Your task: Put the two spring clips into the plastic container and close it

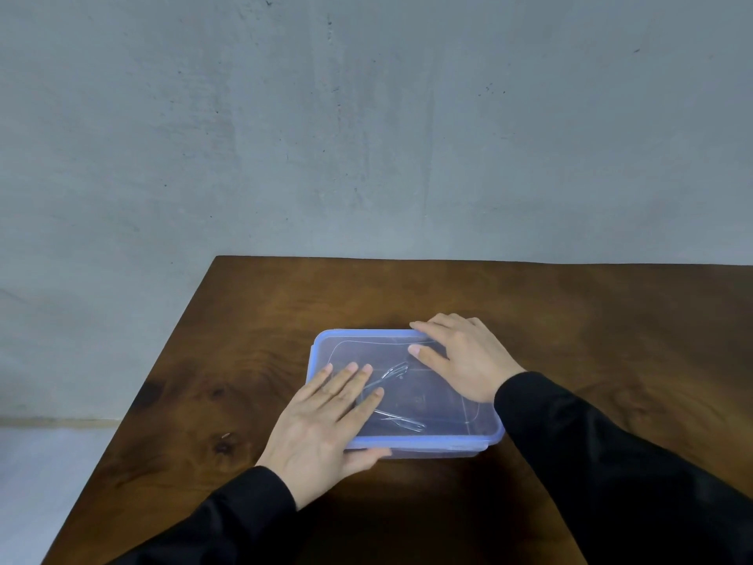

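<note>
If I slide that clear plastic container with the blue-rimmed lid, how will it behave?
The clear plastic container probably slides easily on the smooth wooden table. It looks light; the two wire spring clips inside will likely rattle. Low and flat, it is unlikely to tip.

A clear rectangular plastic container (407,395) with a pale blue rim sits on a dark brown wooden table (570,320), its transparent blue-edged lid (444,401) lying on top. Through the lid two thin metal spring clips show: one (389,373) near the middle, the other (403,422) closer to the near edge. The left hand (326,422) lies flat, fingers spread, on the lid's near left corner, thumb along the front wall. The right hand (464,356) presses flat on the far right corner. Both arms wear black sleeves (611,462). Behind the table rises a grey concrete wall (366,116).
</note>
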The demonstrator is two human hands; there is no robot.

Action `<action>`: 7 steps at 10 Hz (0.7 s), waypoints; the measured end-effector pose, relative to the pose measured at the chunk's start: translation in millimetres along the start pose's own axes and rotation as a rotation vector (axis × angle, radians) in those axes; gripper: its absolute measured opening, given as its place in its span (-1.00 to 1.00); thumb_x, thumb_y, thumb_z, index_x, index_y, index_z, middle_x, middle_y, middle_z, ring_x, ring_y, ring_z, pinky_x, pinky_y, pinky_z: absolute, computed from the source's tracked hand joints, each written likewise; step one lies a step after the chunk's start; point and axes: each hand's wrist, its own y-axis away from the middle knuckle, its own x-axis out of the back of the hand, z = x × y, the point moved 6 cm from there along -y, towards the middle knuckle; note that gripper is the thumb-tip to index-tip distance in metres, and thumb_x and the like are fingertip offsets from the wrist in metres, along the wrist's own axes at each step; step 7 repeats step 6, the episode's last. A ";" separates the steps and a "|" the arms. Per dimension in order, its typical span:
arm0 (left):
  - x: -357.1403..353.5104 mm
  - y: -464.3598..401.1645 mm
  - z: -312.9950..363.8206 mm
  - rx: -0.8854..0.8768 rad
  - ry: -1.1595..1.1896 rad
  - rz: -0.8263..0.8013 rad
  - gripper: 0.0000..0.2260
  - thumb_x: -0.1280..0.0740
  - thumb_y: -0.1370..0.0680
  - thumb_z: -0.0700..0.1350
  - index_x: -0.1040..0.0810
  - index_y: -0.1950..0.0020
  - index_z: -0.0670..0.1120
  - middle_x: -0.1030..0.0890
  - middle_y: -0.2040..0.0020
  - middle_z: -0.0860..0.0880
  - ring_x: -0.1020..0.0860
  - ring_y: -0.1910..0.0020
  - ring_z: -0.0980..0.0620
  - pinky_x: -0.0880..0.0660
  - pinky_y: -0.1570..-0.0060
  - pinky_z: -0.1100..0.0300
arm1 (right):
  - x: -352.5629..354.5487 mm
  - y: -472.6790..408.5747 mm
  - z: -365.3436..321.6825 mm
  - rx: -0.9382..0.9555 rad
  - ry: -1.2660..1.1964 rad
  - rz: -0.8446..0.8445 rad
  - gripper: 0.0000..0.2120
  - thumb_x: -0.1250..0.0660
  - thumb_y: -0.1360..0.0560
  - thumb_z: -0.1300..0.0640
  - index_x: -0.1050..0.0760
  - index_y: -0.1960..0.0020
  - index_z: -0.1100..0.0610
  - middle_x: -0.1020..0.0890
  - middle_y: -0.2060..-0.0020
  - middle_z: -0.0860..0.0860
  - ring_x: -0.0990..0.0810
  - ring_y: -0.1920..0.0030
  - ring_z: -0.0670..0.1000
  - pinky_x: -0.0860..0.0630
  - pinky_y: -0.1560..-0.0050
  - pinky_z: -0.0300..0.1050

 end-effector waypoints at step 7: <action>43.4 50.4 -35.4 0.289 0.443 0.131 -0.53 -0.07 -0.66 0.21 -0.47 -0.42 -0.02 -0.35 -0.52 0.07 -0.26 -0.51 0.07 -0.18 -0.46 0.13 | 15.3 74.3 23.4 -0.106 -0.435 0.290 -0.45 -0.08 -0.58 -0.26 -0.48 -0.46 -0.06 -0.47 -0.42 -0.24 -0.34 -0.45 -0.22 -0.24 -0.46 -0.18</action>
